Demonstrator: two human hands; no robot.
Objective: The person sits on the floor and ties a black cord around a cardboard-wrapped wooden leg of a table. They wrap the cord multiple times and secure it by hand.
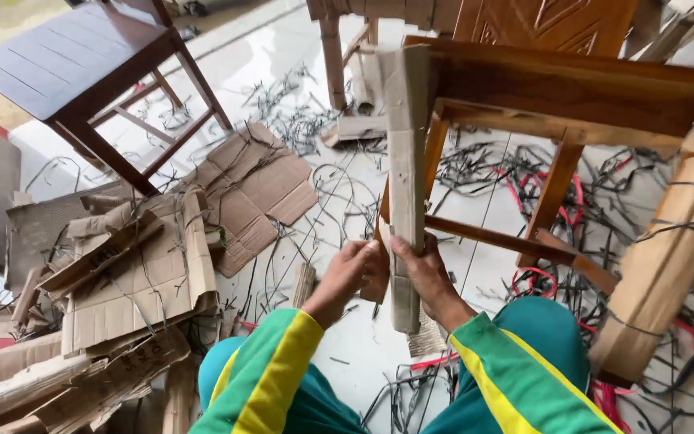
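A cardboard-wrapped chair leg [406,161] is gripped near its lower end by both hands, left hand [353,272] and right hand [425,269] closed around it side by side. The wooden chair [572,88] is tipped over on the tiled floor [347,337]; cardboard scraps [134,265] are piled left, black straps [475,169] scattered around

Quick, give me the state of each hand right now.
Left hand: closed on the cardboard wrap around the chair leg.
Right hand: closed on the same cardboard wrap.
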